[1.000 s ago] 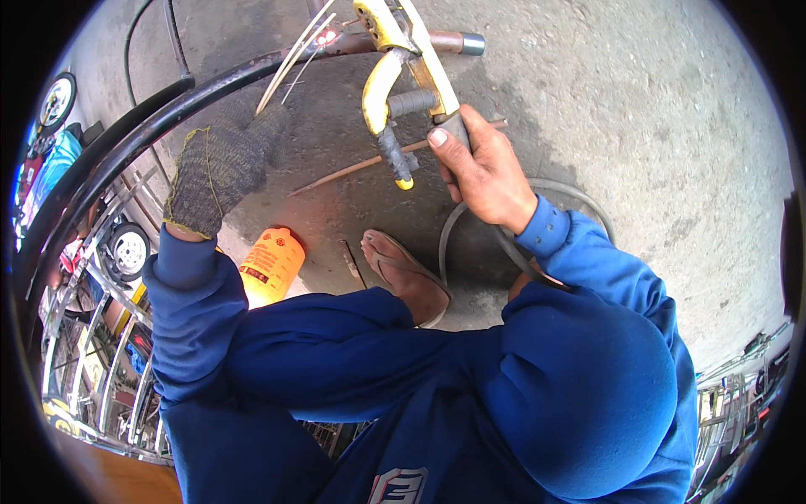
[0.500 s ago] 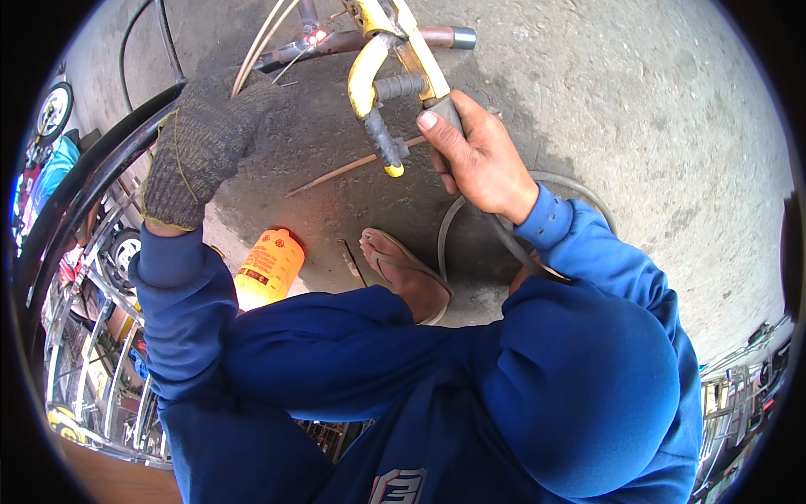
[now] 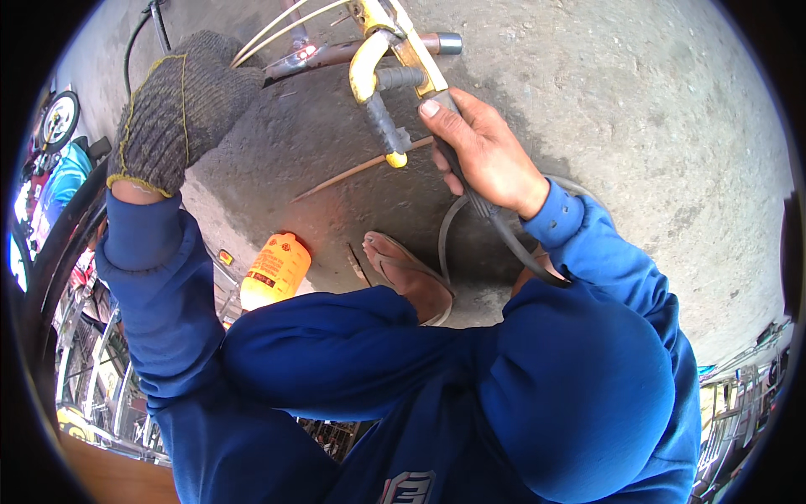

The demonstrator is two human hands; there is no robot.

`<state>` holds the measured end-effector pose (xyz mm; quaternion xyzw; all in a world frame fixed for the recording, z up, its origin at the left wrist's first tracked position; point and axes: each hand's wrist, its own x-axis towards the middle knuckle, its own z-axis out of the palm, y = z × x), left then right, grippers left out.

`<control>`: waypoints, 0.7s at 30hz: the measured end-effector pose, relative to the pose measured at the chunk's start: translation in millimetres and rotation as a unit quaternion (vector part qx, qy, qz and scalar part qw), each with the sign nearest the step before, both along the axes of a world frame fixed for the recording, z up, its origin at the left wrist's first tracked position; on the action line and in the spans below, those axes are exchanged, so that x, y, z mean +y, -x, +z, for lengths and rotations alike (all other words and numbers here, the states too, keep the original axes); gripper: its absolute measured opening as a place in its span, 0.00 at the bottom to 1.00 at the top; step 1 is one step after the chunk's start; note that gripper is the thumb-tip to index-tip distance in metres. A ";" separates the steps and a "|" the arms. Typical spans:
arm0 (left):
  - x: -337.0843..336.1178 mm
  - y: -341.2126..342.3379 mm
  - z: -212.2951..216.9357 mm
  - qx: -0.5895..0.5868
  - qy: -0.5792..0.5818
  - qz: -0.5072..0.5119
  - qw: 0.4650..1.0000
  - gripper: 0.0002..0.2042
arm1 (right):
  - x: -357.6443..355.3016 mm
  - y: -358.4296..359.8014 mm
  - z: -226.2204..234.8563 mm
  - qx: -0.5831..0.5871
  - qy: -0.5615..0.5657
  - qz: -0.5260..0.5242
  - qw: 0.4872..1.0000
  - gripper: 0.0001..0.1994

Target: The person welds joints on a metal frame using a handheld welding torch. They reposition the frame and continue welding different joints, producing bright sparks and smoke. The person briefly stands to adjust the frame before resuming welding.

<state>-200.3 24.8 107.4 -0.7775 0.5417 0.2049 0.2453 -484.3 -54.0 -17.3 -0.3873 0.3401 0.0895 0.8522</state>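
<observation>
Bare, my right hand [image 3: 491, 160] is closed round the grey handle of a yellow welding electrode holder [image 3: 368, 71], whose worn jaws and taped lever point away from me. A thick grey cable [image 3: 512, 244] runs from it back under my arm. My left hand [image 3: 180, 109] wears a grey knit glove with yellow stitching. Pale welding rods [image 3: 273, 32] stick out from its far side, its fingers mostly hidden. Just beyond both hands lies a rusty steel pipe [image 3: 344, 53] with a silvery end. A joint [image 3: 304, 52] on it glows pinkish.
An orange plastic bottle [image 3: 277, 267] stands by my left knee. My foot [image 3: 407, 273] in a flip-flop is near a thin brown rod [image 3: 361, 170] on the concrete floor [image 3: 630, 101]. A dark curved bar [image 3: 63, 244], metal frames [image 3: 101, 370] and a wheel [image 3: 60, 120] are at the left.
My gloved left hand has moved left and slightly away, with the rods' near ends shifting along. The glow at the joint has dimmed. My right hand keeps its grip, nearly still.
</observation>
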 end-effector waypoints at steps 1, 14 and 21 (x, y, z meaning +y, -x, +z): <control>-6.1 -2.1 1.4 0.010 -0.008 -0.017 1.000 0.19 | 1.3 0.3 0.6 0.007 -0.023 -0.012 1.000 0.21; -25.9 -16.8 3.1 0.119 -0.077 -0.213 0.967 0.09 | 6.4 -3.7 -4.0 -0.018 -0.110 0.010 0.994 0.24; -27.8 -12.6 4.2 0.111 -0.153 -0.113 0.975 0.11 | 14.3 -7.6 -5.7 -0.026 -0.112 -0.005 0.993 0.21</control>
